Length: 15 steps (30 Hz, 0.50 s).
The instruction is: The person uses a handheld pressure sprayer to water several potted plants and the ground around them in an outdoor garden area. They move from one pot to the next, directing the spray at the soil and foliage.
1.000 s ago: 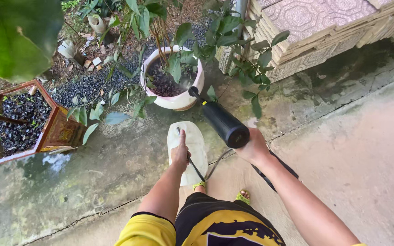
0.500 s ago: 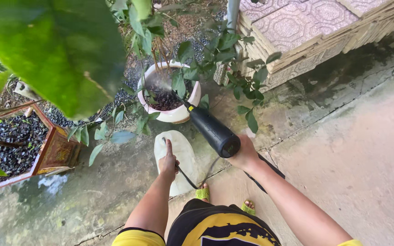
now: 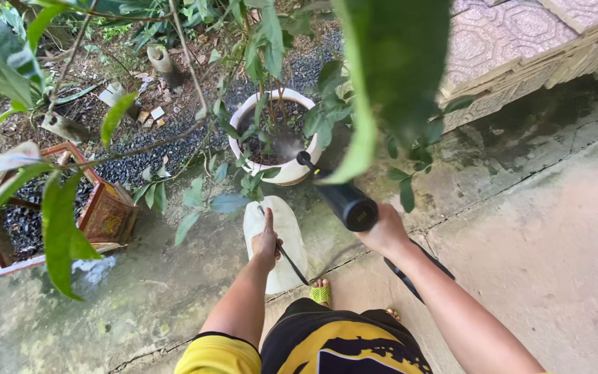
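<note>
The right hand (image 3: 384, 233) is clasping a black cylindrical sprayer wand (image 3: 344, 199), misting toward the white round ceramic pot (image 3: 292, 170) at twelve o'clock. The wand looks rigid and light, best gripped at its rear handle. The left hand (image 3: 266, 242) is pinching a thin black hose (image 3: 292, 262).

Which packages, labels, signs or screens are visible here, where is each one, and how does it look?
None is clearly visible.
Nearest to a package: a plain white sack or bag on the concrete under the left hand, unmarked.
The black cylindrical sprayer in the right hand shows no label.
</note>
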{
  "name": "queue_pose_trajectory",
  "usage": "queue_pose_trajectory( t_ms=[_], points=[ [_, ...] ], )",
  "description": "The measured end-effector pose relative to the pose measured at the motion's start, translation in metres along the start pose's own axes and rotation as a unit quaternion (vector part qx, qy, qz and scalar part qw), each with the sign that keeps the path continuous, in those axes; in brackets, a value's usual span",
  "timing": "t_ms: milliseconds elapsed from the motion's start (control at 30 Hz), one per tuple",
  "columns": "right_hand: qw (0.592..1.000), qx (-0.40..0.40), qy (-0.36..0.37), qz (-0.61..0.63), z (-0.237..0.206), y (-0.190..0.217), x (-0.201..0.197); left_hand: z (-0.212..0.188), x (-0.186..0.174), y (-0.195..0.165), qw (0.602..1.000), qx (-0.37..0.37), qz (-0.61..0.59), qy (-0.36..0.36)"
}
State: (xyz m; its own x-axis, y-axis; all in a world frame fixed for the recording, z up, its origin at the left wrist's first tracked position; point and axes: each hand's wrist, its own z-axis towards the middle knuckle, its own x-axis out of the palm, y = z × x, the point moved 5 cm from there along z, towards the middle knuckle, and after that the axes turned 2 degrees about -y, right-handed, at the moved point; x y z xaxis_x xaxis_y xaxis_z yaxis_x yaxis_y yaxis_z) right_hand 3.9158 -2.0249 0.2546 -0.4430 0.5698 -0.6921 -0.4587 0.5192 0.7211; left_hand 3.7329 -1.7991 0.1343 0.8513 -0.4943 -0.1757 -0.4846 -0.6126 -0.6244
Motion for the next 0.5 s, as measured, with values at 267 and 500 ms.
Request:
queue_pose_trajectory(
  t_ms=[267, 500],
  points=[
    [0.999, 0.049, -0.014, 0.01, -0.022, -0.03, 0.008, 0.008, 0.004, 0.013, 1.0, -0.015, 0.021, 0.005],
    [0.995, -0.019, -0.046, 0.091, -0.044, -0.041, -0.01, 0.005, 0.026, 0.025, 0.998, -0.034, 0.057, 0.009]
  ],
)
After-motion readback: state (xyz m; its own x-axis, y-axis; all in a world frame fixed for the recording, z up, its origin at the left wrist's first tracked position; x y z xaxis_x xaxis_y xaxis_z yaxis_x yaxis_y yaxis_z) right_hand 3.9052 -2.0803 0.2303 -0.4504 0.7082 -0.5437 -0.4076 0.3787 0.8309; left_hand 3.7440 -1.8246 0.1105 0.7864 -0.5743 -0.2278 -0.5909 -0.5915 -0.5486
